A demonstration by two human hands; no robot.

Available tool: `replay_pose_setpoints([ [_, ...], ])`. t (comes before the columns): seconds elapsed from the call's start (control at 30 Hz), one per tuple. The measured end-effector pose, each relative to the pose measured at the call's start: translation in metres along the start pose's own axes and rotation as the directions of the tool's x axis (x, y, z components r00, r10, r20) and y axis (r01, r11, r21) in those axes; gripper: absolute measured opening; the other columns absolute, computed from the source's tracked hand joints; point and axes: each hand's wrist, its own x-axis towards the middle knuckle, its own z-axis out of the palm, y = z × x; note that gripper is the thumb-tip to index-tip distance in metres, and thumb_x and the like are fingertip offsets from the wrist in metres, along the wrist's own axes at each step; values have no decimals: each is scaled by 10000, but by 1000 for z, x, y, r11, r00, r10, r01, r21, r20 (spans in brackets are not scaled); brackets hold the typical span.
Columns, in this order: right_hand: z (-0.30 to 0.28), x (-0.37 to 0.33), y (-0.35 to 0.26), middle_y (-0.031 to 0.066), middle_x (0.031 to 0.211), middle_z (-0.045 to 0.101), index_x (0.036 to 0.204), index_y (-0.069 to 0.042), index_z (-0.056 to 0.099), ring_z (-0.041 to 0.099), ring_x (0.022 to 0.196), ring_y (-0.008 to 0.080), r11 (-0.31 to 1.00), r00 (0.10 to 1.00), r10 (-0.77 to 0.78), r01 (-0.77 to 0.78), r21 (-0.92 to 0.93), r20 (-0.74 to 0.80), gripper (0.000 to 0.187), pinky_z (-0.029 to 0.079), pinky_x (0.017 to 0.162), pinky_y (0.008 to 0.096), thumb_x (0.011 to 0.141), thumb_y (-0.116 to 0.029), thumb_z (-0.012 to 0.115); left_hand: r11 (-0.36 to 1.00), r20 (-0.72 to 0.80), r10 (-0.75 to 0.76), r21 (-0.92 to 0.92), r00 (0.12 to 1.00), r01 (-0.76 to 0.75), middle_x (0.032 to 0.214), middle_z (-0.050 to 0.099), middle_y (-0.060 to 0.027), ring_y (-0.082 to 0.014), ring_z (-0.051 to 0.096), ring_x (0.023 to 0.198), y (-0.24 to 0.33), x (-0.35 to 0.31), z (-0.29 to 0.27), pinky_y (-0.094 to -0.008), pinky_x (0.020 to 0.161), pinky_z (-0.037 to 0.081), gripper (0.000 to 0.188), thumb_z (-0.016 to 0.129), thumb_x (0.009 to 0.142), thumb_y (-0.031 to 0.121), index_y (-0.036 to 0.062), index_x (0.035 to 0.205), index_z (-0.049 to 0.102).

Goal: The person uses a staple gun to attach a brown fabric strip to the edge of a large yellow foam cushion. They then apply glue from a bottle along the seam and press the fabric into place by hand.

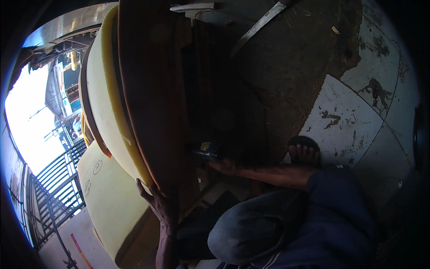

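A large curved brown wooden panel (152,89) stands on edge before me, with a thick layer of yellow foam (109,85) against its left face. My left hand (157,202) grips the panel's lower edge from below, fingers curled round the wood and foam. My right hand (221,165) reaches across in the shadow to the panel's right side and is closed on a small dark tool with a yellow and blue patch (206,149). What kind of tool it is cannot be made out.
A second pale yellow foam piece (112,201) lies below left. My knee in dark trousers (255,228) and my sandalled foot (304,152) are lower right. A long metal blade (260,24) lies on the dark mat; worn white tiles (354,116) at right, black railing (58,188) at left.
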Motion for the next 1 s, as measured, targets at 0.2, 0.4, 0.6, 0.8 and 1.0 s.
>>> replay_pose_setpoints([
  [0.2,9,-19,-2,141,1268,668,1398,-77,598,673,1083,282,983,989,119,-130,133,86,577,567,943,368,944,-418,707,973,189,-115,-178,975,150,1614,307,-259,-487,510,1369,-35,-2,0,-523,1000,522,494,887,814,170,-58,1159,617],
  [0.4,28,-16,10,146,1272,671,1418,-77,581,675,1086,265,981,982,169,-176,80,85,586,583,910,360,946,-398,712,983,192,-83,-144,978,111,1604,344,-234,-423,544,1360,-43,-4,-3,-509,1017,529,531,888,803,159,-36,1229,637],
  [0.6,13,-39,4,143,1249,678,1409,-84,594,682,1055,254,984,994,72,-84,159,84,558,590,887,357,949,-377,712,991,123,-108,-70,986,118,1642,263,-227,-414,532,1389,-18,-27,2,-487,1041,546,597,891,810,178,-33,1303,631],
  [0.8,26,-32,2,102,1273,674,1436,-109,578,682,1057,234,963,944,211,-245,110,255,527,575,927,363,963,-314,689,978,273,-81,-164,959,129,1565,442,-288,-446,591,1323,-55,-8,0,-456,958,548,305,874,816,132,-35,915,639],
  [1.0,32,-49,11,69,1292,663,1488,-120,530,675,1047,189,904,955,204,-268,334,215,516,566,921,347,999,-230,652,946,252,-31,-306,967,110,1563,467,-318,-441,583,1343,-55,-3,-5,-454,915,561,314,875,784,81,-12,809,576],
])
